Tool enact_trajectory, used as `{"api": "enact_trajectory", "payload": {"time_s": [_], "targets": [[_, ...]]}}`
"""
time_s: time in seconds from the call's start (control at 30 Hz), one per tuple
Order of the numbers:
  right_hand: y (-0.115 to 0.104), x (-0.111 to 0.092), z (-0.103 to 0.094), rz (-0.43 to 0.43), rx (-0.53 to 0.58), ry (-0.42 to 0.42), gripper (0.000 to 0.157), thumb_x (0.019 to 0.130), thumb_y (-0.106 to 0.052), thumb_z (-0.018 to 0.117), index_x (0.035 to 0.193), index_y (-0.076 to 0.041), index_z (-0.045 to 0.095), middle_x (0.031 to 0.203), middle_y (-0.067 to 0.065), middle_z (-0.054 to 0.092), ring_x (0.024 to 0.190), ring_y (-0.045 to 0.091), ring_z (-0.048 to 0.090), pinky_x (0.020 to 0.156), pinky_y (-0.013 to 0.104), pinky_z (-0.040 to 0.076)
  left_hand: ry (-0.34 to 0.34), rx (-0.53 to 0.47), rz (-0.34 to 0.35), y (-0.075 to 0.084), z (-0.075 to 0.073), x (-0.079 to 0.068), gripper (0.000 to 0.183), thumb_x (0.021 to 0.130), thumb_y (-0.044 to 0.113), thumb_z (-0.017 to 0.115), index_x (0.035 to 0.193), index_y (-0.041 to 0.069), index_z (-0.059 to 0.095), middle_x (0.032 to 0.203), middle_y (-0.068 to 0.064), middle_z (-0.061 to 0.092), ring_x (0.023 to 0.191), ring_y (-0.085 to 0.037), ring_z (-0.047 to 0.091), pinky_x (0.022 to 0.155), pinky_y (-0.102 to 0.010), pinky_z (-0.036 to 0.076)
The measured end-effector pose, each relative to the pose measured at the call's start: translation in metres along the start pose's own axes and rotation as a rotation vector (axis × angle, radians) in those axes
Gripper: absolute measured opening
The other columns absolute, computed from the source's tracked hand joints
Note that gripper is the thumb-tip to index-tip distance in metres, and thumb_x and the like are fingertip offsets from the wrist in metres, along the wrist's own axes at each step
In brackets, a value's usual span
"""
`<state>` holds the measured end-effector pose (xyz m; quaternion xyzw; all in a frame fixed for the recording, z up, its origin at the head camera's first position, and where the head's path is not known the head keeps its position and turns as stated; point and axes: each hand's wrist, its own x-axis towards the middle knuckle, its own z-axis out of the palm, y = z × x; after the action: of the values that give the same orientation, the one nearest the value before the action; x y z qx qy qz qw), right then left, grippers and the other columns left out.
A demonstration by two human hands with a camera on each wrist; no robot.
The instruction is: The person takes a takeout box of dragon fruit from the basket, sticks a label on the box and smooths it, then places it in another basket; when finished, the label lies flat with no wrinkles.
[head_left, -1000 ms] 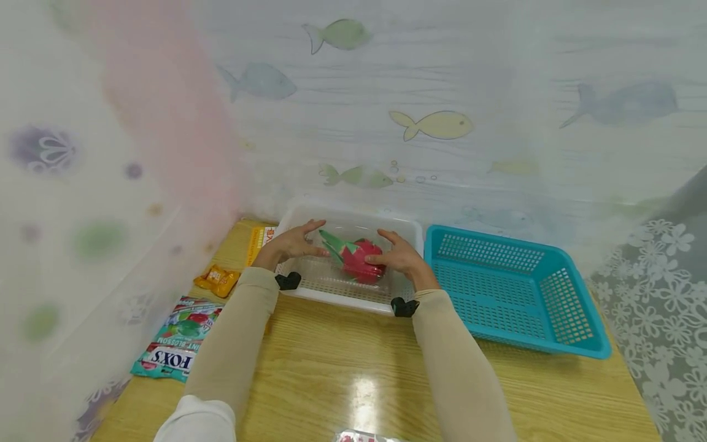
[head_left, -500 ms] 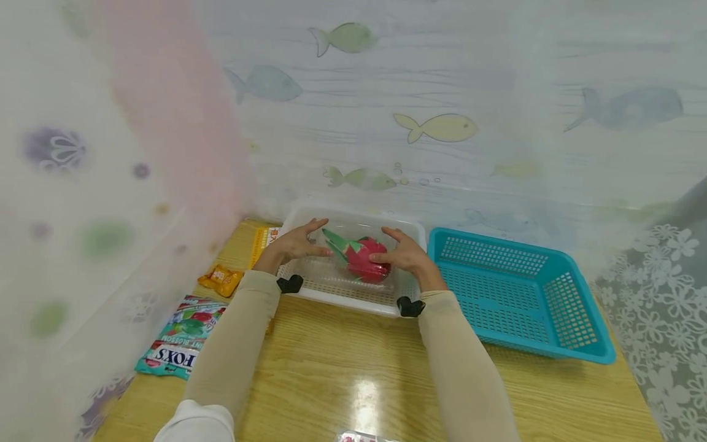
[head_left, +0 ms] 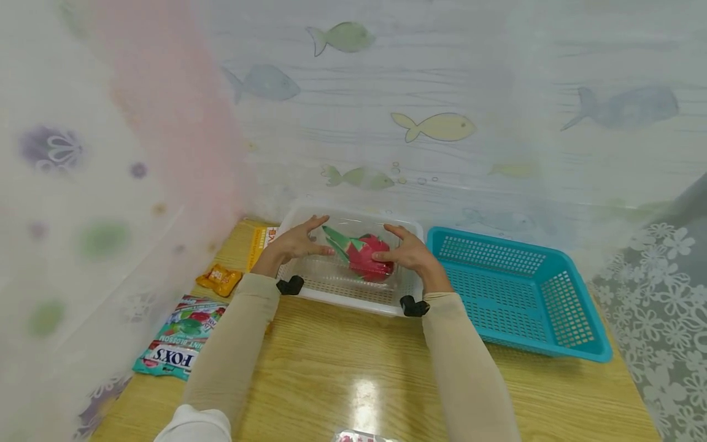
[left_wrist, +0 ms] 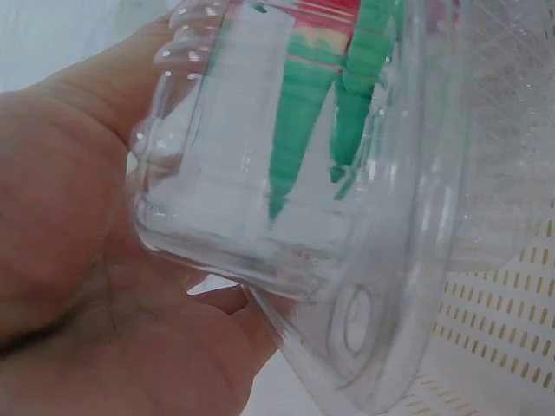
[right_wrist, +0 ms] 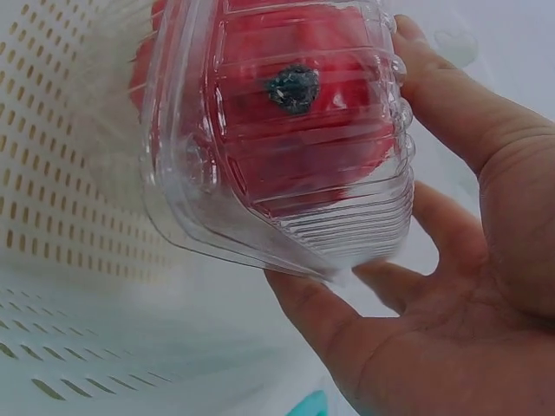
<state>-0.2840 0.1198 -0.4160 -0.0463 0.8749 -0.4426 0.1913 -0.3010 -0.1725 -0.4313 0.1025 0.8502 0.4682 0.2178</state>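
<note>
A clear plastic clamshell box (head_left: 331, 269) is held between both hands, over the white basket (head_left: 341, 299). Inside it lies a pink-red dragon fruit (head_left: 369, 261) with green leaf tips pointing left. My left hand (head_left: 297, 244) grips the box's left end, thumb on one face and fingers around the other, where the left wrist view shows the green tips (left_wrist: 295, 139) through the plastic. At the opposite end my right hand (head_left: 413, 253) holds the box the same way. The fruit's dark round end (right_wrist: 295, 89) shows in the right wrist view.
A turquoise basket (head_left: 571, 307) stands right of the white one. On the wooden table's left side lie a FOX'S candy bag (head_left: 177, 344), an orange wrapped snack (head_left: 219, 280) and a yellow packet (head_left: 258, 242). A clear pack (head_left: 361, 437) shows at the front edge.
Both hands keep their hold on the box. The right hand and the dragon fruit have shifted slightly to the right, and the view itself has moved a little.
</note>
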Motion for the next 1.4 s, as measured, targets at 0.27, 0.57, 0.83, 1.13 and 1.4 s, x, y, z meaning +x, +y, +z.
{"api": "enact_trajectory", "payload": {"time_s": [0.27,0.57,0.83,1.13,1.4], "targets": [[-0.004,-0.006,-0.003,-0.004,-0.012,0.002,0.088,0.09,-0.03,0.08,0.162,-0.024,0.03,0.173,0.012,0.007,0.158,0.041,0.007,0.12,0.063,0.029,0.004,0.005,0.004,0.008,0.0,-0.007,0.097,0.093,0.024,0.078,0.166,0.026,0.013,0.173,-0.004,-0.014,0.153,-0.046,0.025,0.118,-0.057,0.037],[-0.006,-0.016,-0.009,-0.011,-0.034,-0.006,0.09,0.09,-0.032,0.079,0.163,-0.024,0.027,0.174,0.01,0.003,0.159,0.043,0.004,0.12,0.065,0.028,0.007,0.039,0.053,0.014,0.001,-0.012,0.098,0.092,0.027,0.078,0.166,0.024,0.013,0.173,-0.009,-0.013,0.152,-0.047,0.028,0.115,-0.057,0.04],[-0.009,-0.021,-0.011,-0.028,-0.05,-0.005,0.09,0.091,-0.035,0.078,0.163,-0.026,0.027,0.174,0.009,0.002,0.158,0.043,0.006,0.119,0.065,0.03,0.034,0.064,0.042,0.02,0.001,-0.018,0.099,0.091,0.031,0.08,0.165,0.027,0.015,0.173,-0.007,-0.01,0.151,-0.045,0.031,0.117,-0.058,0.038],[-0.012,-0.033,-0.016,-0.019,-0.059,-0.012,0.09,0.092,-0.034,0.077,0.164,-0.025,0.025,0.174,0.01,0.0,0.157,0.045,0.01,0.118,0.065,0.031,0.035,0.067,0.036,0.027,0.006,-0.024,0.099,0.09,0.031,0.08,0.165,0.028,0.015,0.173,-0.008,-0.009,0.151,-0.044,0.032,0.118,-0.058,0.036],[-0.014,-0.044,-0.017,-0.032,-0.081,-0.014,0.09,0.092,-0.036,0.076,0.164,-0.023,0.023,0.174,0.01,-0.002,0.157,0.045,0.013,0.117,0.065,0.033,0.047,0.112,0.04,0.033,0.009,-0.036,0.1,0.089,0.034,0.08,0.165,0.03,0.015,0.173,-0.009,-0.008,0.152,-0.045,0.029,0.118,-0.061,0.034]]}}
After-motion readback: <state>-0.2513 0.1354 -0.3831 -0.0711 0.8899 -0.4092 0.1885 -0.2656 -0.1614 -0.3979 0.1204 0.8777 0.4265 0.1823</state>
